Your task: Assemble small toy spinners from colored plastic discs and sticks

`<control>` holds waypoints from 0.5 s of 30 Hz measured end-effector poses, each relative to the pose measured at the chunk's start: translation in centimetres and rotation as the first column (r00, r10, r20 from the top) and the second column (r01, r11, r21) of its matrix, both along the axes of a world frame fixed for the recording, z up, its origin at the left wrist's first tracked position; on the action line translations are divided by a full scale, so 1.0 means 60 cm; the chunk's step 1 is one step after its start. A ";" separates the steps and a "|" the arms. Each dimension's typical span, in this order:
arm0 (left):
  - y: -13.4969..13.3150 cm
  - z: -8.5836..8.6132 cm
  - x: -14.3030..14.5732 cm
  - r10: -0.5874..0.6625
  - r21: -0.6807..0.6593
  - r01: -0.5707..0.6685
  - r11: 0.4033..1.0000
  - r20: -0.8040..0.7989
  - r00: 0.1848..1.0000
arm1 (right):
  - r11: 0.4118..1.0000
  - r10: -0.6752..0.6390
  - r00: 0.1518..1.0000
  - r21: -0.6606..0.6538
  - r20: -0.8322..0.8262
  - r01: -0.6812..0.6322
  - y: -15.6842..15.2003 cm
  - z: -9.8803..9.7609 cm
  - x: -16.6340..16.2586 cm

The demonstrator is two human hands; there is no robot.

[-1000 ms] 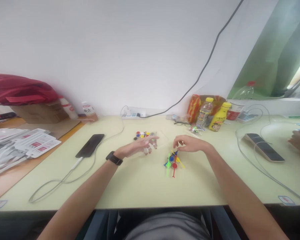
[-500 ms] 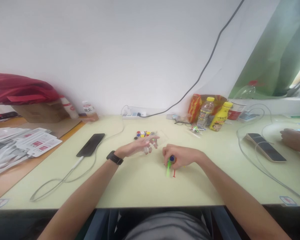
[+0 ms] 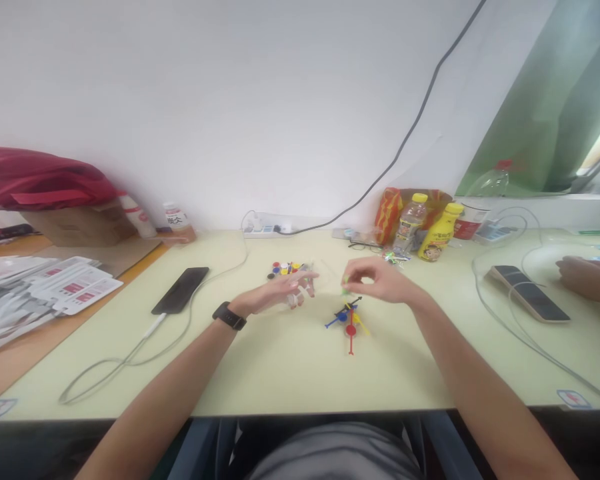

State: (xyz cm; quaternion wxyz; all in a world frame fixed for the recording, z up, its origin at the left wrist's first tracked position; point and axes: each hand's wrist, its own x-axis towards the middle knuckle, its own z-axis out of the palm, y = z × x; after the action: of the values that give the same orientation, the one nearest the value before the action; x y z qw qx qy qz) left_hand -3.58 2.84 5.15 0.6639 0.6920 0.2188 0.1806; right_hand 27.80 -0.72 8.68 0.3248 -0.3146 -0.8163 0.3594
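Note:
My left hand (image 3: pixel 290 288) rests low over the table, its fingers partly curled around something whitish that I cannot make out. Just beyond it lies a cluster of small round pieces (image 3: pixel 283 268) in red, blue, white, yellow and black, partly hidden by the hand. My right hand (image 3: pixel 377 279) is raised slightly, thumb and fingertips pinched on a small bright green plastic piece (image 3: pixel 345 285), mostly covered. Below that hand several arrow-shaped plastic pieces lie in a loose heap: a red one (image 3: pixel 351 331), a blue one (image 3: pixel 342 317), a yellow one (image 3: pixel 361 323) and a black one (image 3: pixel 355 303).
A phone (image 3: pixel 181 291) on a charging cable lies left. Bottles (image 3: pixel 439 233), a snack bag (image 3: pixel 387 217) and a small packet (image 3: pixel 397 257) stand or lie at the back right. Another person's hand (image 3: pixel 587 280) rests far right, near a dark slanted device (image 3: pixel 530 293).
My right hand has moved away from me and lifted off the arrow pieces, carrying the green piece, so the heap is now uncovered. My left hand stays in place.

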 end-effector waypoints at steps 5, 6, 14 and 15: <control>0.001 -0.001 0.001 -0.009 0.007 0.009 1.000 0.004 1.000 | 0.965 -0.254 0.910 -0.026 -0.326 0.260 0.015 0.010 0.033; 0.000 -0.001 0.002 -0.010 0.008 0.010 1.000 -0.002 1.000 | 0.959 -0.276 0.889 -0.037 -0.366 0.282 0.018 0.009 0.033; -0.012 -0.001 0.012 -0.021 0.040 0.022 0.999 -0.020 1.000 | 0.966 -0.252 0.919 -0.135 -0.303 0.220 0.023 -0.022 -0.016; -0.013 -0.001 0.014 -0.032 0.040 0.033 0.999 -0.016 0.999 | 0.967 -0.241 0.928 -0.149 -0.284 0.206 0.023 -0.028 -0.023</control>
State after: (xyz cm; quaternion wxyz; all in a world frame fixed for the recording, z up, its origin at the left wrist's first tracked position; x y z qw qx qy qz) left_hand -2.73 2.05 5.07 0.6508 0.7102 0.2089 0.1688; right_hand 26.44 0.65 7.00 0.4647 -0.3658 -0.6941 0.4105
